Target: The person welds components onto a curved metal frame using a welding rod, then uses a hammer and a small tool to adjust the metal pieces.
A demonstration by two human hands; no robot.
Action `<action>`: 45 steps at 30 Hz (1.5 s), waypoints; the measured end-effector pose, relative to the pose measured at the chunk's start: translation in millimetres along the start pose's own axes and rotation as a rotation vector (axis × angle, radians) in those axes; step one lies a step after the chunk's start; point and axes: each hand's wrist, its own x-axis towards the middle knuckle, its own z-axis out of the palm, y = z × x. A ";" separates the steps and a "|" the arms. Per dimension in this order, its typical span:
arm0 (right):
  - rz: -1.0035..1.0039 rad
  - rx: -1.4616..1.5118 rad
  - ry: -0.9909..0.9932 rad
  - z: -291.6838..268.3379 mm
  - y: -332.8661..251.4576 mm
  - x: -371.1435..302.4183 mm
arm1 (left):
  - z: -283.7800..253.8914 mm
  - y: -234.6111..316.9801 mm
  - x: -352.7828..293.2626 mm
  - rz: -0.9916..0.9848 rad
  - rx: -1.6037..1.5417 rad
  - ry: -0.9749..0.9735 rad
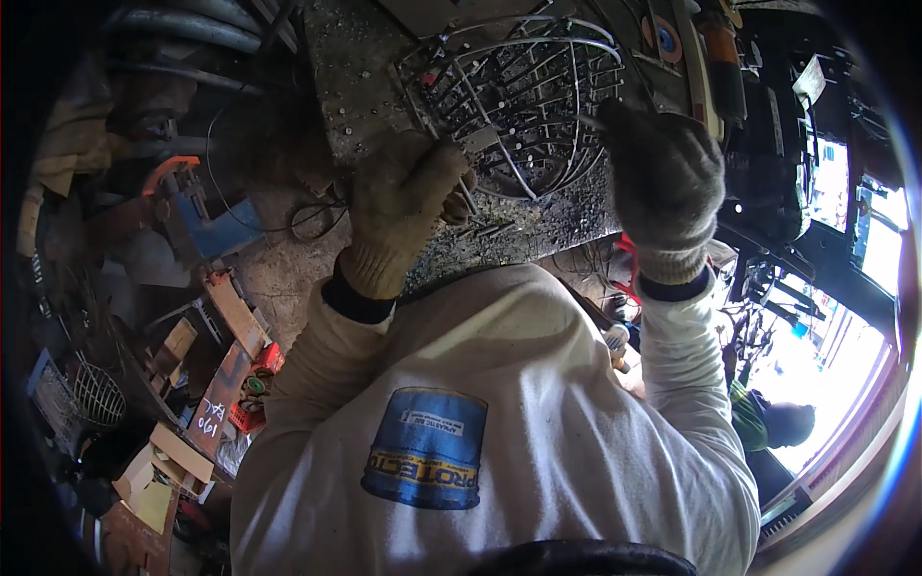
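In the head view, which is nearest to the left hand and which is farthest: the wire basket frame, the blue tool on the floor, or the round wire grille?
From the left hand:
1. Wire basket frame, touching it, on the workbench ahead.
2. Blue tool, on the floor to the left.
3. Round wire grille, far lower left.

One head-worn fisheye view looks steeply down, close over the person's chest and both gloved hands, onto the worktop (567, 226) just ahead; edges bend.

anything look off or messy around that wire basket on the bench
Nothing looks broken. The wire basket lies tilted on the bench, which is littered with small metal bits. Both gloved hands, left and right, grip its wires.
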 end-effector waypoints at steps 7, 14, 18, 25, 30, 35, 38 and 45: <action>0.070 0.075 -0.087 5.7 -14.2 -15.4 | 1.4 4.0 0.0 0.011 0.027 0.011; 0.010 0.029 -0.159 18.2 -21.2 -20.5 | 2.4 2.0 0.0 0.016 0.088 0.034; 0.005 0.033 -0.190 25.6 -27.3 -12.5 | 3.3 -0.2 2.5 0.022 0.117 0.040; -0.029 -0.003 -0.202 32.2 -30.7 -5.5 | 5.1 1.3 0.7 0.053 0.142 0.056; -0.061 -0.035 -0.191 36.2 -29.1 -7.4 | 2.6 -2.0 1.1 0.077 0.173 0.037; -0.118 -0.015 -0.173 35.9 -28.7 -1.2 | 3.6 -1.0 0.6 0.068 0.160 0.037; -0.117 -0.063 -0.181 39.7 -26.6 -5.2 | 7.1 -0.5 0.6 0.091 0.165 0.079; -0.176 -0.145 -0.103 28.0 -20.8 4.0 | 2.4 -0.6 0.4 0.138 0.242 0.035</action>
